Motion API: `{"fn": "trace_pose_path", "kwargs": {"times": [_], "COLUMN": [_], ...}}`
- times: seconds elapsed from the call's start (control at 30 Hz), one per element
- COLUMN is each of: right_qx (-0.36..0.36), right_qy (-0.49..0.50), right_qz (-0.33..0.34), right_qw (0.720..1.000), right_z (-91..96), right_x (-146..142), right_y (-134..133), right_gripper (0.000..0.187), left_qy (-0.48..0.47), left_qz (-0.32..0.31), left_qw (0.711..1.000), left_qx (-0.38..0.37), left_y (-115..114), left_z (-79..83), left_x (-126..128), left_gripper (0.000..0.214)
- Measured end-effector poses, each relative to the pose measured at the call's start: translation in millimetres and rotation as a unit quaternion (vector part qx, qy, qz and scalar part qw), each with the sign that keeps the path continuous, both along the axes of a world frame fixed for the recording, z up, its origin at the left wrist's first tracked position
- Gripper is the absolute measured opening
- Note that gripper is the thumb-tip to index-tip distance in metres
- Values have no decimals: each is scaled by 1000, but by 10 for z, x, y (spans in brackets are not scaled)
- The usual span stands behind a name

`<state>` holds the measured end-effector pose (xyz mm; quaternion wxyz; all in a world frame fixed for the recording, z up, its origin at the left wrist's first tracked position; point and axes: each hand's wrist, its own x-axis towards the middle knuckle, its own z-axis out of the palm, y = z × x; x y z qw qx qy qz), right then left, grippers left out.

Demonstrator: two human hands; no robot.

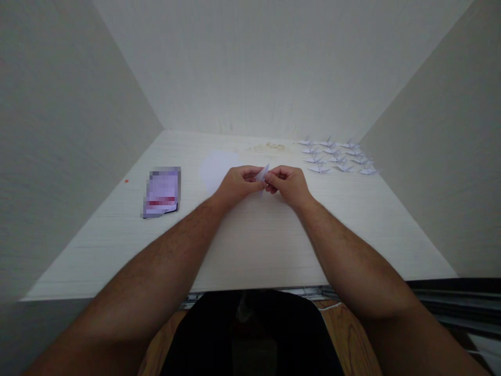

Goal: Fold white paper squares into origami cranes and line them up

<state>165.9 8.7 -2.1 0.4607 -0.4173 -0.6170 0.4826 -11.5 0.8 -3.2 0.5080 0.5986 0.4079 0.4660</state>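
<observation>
Fingers [251,176]: tips of both hands pinched shut on one small folded paper [263,173]; nothing else held.
Left hand [237,184]: grips the paper's left side, wrist low over the worktop [254,245].
Right hand [288,186]: grips the right side, thumb and forefinger meeting the left hand's.
Paper: between the hands, just above mid-worktop, one point sticking up (folds too small to read).
Cranes [336,155]: folded, in rows, far right, well apart from the hands.
Packet [162,192]: flat, left side (label blurred).
Sheet [215,168]: pale, flat, just behind the left hand.
Handling, as judged: anchor with one hand, line up edges before pressing, crease with a fingertip; thin paper likely skews if tugged.
</observation>
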Motion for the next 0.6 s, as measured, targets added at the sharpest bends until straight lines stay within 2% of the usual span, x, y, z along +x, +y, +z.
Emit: {"fn": "trace_pose_path", "kwargs": {"times": [0.4, 0.6], "right_qx": [-3, 3], "right_qy": [10, -13], "right_qz": [9, -4], "right_qw": [1000, 1000], "right_z": [-16, -24], "right_x": [13, 10], "right_y": [11, 22], "right_gripper": [31, 26], "left_qy": [-42, -61], "left_qz": [-16, 3], "left_qw": [999, 997], "left_qx": [-19, -48], "left_y": [-5, -11], "left_z": [-4, 6], "left_x": [-10, -10], "left_gripper": [49, 47]}}
